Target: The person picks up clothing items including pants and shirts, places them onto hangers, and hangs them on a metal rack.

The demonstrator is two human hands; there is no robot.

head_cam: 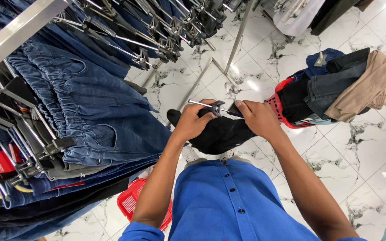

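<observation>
Black folded trousers, soft and light, are hanging from a metal clip hanger at chest height; we are pinching its stiff bar, left hand and right hand, each grip pressed together.

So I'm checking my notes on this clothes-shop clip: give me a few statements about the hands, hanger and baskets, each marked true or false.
1. Both hands, left hand and right hand, grip a metal clip hanger. True.
2. The dark garment on it is white. False: it is black.
3. The red basket on the floor is empty. False: folded trousers are piled in it.
4. Jeans hang on the rack at the left. True.
</observation>
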